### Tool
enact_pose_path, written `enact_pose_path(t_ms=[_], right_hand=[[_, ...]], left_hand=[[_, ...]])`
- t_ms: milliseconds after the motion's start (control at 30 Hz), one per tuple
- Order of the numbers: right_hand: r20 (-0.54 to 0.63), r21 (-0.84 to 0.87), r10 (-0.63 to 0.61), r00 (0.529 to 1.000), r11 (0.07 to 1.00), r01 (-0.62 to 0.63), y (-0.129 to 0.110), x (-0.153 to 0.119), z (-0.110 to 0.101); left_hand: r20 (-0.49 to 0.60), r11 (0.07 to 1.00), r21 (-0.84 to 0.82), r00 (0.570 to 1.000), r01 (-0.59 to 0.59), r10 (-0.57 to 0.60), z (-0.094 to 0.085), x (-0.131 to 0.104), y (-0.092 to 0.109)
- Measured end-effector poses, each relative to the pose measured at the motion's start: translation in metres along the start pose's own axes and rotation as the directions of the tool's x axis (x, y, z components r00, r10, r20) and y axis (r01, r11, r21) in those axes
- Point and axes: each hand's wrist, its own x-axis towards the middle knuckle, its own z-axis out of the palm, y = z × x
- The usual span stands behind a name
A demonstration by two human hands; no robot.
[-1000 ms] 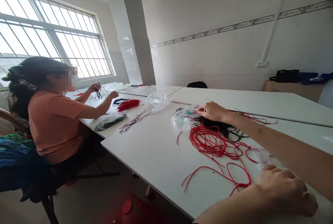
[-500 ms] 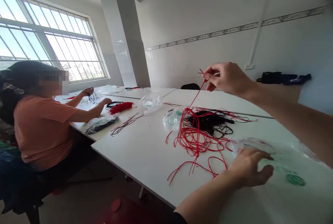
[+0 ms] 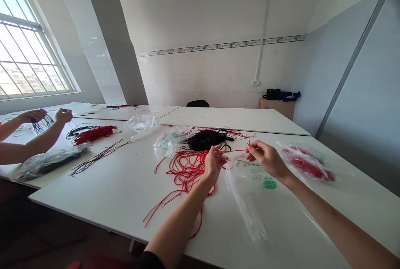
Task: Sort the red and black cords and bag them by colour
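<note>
A thin red cord (image 3: 236,150) is stretched almost level between my two hands. My right hand (image 3: 267,160) pinches it between thumb and fingers, with a short end sticking up above the fingertips. Its other side runs into the fingers of my left hand (image 3: 213,165), which are curled round it. A loose heap of red cords (image 3: 186,169) lies on the table, partly behind my left hand and forearm. Behind that heap sits a bundle of black cords (image 3: 206,140). Below my right hand a clear plastic bag with green print (image 3: 250,202) lies flat.
To the right lies a clear bag of red cords (image 3: 308,164). Crumpled clear bags (image 3: 167,142) stand left of the black bundle. At far left, a co-worker's hands (image 3: 64,115) handle dark cords near a red cord bundle (image 3: 95,134). The white table (image 3: 109,194) ends at front left.
My view has turned right. My right hand has come down from above the heap with the red cord. My left hand has left the plastic bag and now grips the cord.
</note>
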Motion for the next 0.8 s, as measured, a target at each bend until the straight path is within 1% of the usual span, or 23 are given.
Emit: enact_pose_path(t_ms=[67,133,200,233,300,333,367,400,433,467,500,533,600,667,733,800], right_hand=[[-0.022,0.031,0.034,0.999,0.999,-0.034,0.014,-0.008,-0.008],[-0.056,0.026,0.07,0.996,0.997,-0.068,0.021,-0.013,-0.014],[-0.151,-0.005,0.064,0.986,0.998,-0.065,0.02,-0.016,-0.017],[-0.224,-0.028,0.024,0.974,0.999,-0.031,0.015,-0.016,-0.016],[-0.363,-0.107,-0.135,0.922,0.989,0.102,-0.002,-0.013,-0.01],[-0.378,-0.161,-0.234,0.896,0.969,0.185,-0.012,-0.01,-0.005],[-0.336,-0.218,-0.325,0.884,0.94,0.263,-0.023,-0.006,0.001],[-0.24,-0.276,-0.389,0.889,0.906,0.322,-0.032,-0.001,0.009],[-0.12,-0.331,-0.404,0.907,0.877,0.347,-0.038,0.004,0.017],[-0.006,-0.382,-0.374,0.927,0.858,0.344,-0.042,0.01,0.026],[0.075,-0.426,-0.32,0.944,0.846,0.32,-0.044,0.015,0.034],[0.113,-0.463,-0.263,0.958,0.839,0.285,-0.042,0.021,0.042],[0.115,-0.489,-0.195,0.974,0.842,0.226,-0.034,0.032,0.054],[0.126,-0.468,-0.182,0.975,0.856,0.22,-0.023,0.04,0.06],[0.127,-0.447,-0.17,0.977,0.87,0.209,-0.013,0.044,0.059],[0.084,-0.436,-0.161,0.983,0.881,0.181,-0.008,0.046,0.053]], left_hand=[[-0.035,1.0,0.014,0.999,-0.004,0.004,-0.005,0.007,0.002],[-0.057,0.999,0.046,0.998,-0.02,0.022,-0.009,0.011,0.003],[-0.043,0.994,0.1,0.998,-0.035,0.04,-0.01,0.013,0.002],[-0.02,0.991,0.131,0.999,-0.039,0.042,-0.009,0.012,0.002],[0.045,0.979,0.198,0.998,-0.041,0.032,-0.006,0.008,0.002],[0.08,0.972,0.231,0.996,-0.042,0.024,-0.004,0.005,0.002],[0.112,0.964,0.264,0.994,-0.047,0.017,-0.002,0.002,0.002],[0.137,0.954,0.295,0.99,-0.056,0.016,-0.001,0.0,0.002],[0.157,0.943,0.324,0.987,-0.069,0.018,0.0,-0.003,0.002],[0.171,0.932,0.352,0.985,-0.083,0.022,0.001,-0.005,0.002],[0.183,0.921,0.377,0.983,-0.096,0.028,0.001,-0.006,0.002],[0.19,0.91,0.399,0.981,-0.109,0.034,0.001,-0.006,0.002],[0.2,0.894,0.43,0.979,-0.128,0.044,0.0,-0.006,0.002],[0.205,0.884,0.447,0.978,-0.137,0.048,-0.001,-0.006,0.003],[0.216,0.886,0.444,0.976,-0.136,0.041,-0.001,-0.005,0.004],[0.23,0.901,0.416,0.973,-0.122,0.025,-0.001,-0.003,0.005]])
